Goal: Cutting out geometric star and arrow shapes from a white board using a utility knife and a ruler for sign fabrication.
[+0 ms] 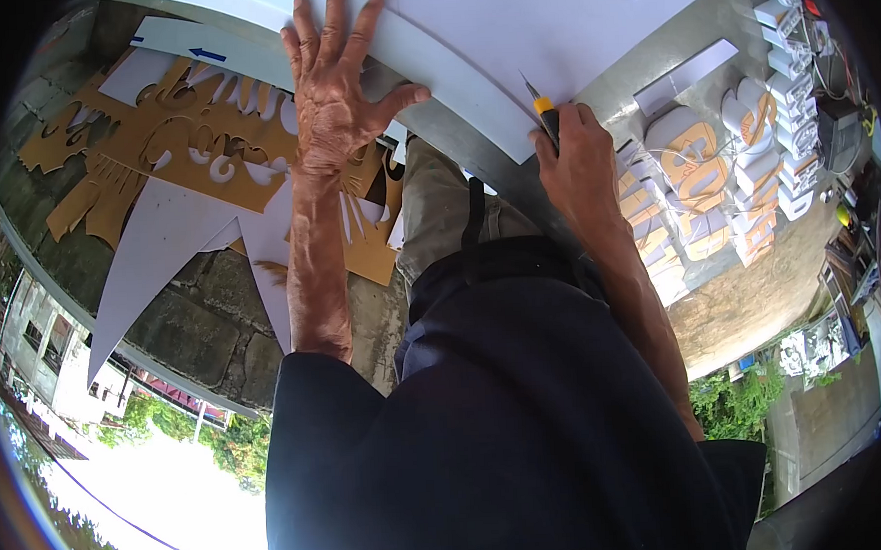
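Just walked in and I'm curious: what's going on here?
A person is cutting a white sheet with a yellow utility knife held in the right hand, blade tip on the sheet near its edge. The left hand presses flat on the sheet. Brown cut-out scraps lie to the left, finished raised letters to the right.

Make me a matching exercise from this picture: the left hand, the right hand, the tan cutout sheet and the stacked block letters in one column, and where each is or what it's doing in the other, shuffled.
Column one:
1. left hand
2. right hand
3. tan cutout sheet
4. stacked block letters

Column two:
A. on the ground, right of the person
B. pressed flat, fingers spread, on the white sheet
C. on the ground at left, beneath white offcuts
D. gripping a yellow utility knife at the white sheet's edge

Pairs: 1-B, 2-D, 3-C, 4-A
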Motion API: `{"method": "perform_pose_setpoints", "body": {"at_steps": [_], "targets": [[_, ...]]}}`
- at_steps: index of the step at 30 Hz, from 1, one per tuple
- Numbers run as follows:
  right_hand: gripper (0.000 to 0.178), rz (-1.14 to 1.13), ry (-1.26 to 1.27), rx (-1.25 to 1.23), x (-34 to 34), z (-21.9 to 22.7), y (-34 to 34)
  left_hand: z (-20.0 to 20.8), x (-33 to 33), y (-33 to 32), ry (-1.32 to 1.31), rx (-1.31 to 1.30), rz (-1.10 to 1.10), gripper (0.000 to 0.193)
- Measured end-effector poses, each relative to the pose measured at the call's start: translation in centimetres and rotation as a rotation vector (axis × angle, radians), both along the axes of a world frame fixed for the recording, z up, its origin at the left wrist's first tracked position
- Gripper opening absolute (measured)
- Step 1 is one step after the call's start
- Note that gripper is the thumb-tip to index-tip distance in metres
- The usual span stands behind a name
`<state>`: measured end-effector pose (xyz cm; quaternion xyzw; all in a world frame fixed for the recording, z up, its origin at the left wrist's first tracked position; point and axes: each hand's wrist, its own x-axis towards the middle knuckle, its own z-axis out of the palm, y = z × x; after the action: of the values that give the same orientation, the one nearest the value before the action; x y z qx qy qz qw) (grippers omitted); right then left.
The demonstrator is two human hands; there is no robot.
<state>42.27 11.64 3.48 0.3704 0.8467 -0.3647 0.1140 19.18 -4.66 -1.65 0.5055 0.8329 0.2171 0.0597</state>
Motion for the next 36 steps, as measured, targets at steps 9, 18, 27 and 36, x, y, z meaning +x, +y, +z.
{"method": "perform_pose_setpoints", "body": {"at_steps": [9, 18, 27, 36], "targets": [[0.024, 0.005, -0.007, -0.024, 0.1, 0.0, 0.3, 1.7, 4.3, 0.7, -0.085, -0.032, 0.081, 0.118], [0.023, -0.005, 0.002, -0.038, 0.0, -0.1, 0.4, 1.2, 6.7, 1.6, -0.026, -0.167, 0.173, 0.121], [0.023, 0.011, 0.009, -0.033, -0.2, 0.1, 0.6, 1.6, 7.3, 2.2, -0.064, -0.15, 0.235, 0.119], [0.026, -0.027, 0.04, -0.179, -1.8, 2.1, 2.0, 1.8, 8.0, 2.2, -0.145, -0.12, 0.359, 0.118]]}}
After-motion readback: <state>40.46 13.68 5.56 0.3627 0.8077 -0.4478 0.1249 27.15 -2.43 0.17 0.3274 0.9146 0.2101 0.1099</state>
